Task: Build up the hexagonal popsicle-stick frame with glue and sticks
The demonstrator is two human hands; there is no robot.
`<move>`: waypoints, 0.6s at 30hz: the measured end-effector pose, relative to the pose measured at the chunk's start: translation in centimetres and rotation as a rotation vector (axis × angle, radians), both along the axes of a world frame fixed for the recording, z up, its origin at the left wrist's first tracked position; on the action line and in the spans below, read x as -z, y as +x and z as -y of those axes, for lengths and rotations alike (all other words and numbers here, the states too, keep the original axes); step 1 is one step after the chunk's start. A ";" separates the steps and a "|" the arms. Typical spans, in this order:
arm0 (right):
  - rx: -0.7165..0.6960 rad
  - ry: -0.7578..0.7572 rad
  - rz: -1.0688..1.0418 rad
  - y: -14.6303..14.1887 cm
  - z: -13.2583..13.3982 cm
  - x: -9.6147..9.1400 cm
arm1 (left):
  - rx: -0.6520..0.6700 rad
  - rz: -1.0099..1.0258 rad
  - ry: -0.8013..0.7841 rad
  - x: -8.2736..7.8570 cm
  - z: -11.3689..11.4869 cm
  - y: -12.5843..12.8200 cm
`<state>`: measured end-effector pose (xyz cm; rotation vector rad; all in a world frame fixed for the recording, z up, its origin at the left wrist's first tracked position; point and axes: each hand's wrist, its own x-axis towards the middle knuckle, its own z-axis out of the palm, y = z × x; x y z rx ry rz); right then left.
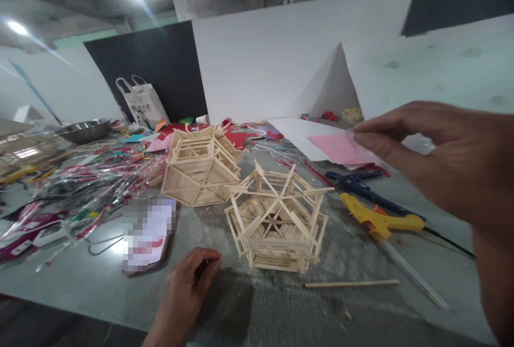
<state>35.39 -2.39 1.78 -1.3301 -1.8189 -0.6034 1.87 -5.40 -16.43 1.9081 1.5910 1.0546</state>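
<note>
My left hand (188, 281) is low over the front of the table, fingers curled in and tips together, with nothing visible in them. Just right of it sits a six-sided frame of thin wooden sticks (277, 218), with sticks crossing over its top like spokes. Raised at the right, my right hand (425, 149) pinches thumb and forefinger together; what they hold, if anything, is too small to make out. Beneath that hand lie a yellow glue gun (379, 219) and a dark blue glue gun (367, 191). A second stick structure (201, 167), with slatted panels, leans behind the first.
A phone (150, 237) lies left of my left hand. One loose stick (351, 284) and a clear glue stick (417, 274) are at front right. Plastic-wrapped craft supplies (108, 186) cover the left side. Pink paper (337, 149), a metal bowl (86, 130) and a tote bag (142, 103) stand farther back.
</note>
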 end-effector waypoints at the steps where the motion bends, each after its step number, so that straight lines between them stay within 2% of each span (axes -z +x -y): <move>1: -0.036 -0.020 0.024 -0.1 -0.5 0.2 | 0.013 -0.005 0.001 0.0 0.0 -0.1; 7: -0.218 -0.179 0.201 -1.0 -3.3 2.1 | 0.044 -0.023 -0.020 0.2 0.3 -0.7; 13: -0.344 -0.389 0.275 -2.0 -4.0 3.4 | -0.015 0.011 -0.019 -0.2 0.9 -0.3; 16: -0.472 -0.412 0.334 -2.2 -4.4 4.3 | -0.067 0.049 -0.032 -0.1 0.9 -0.3; 18: -0.522 -0.419 0.378 -2.4 -4.8 5.2 | -0.044 0.048 -0.037 0.1 0.8 -0.5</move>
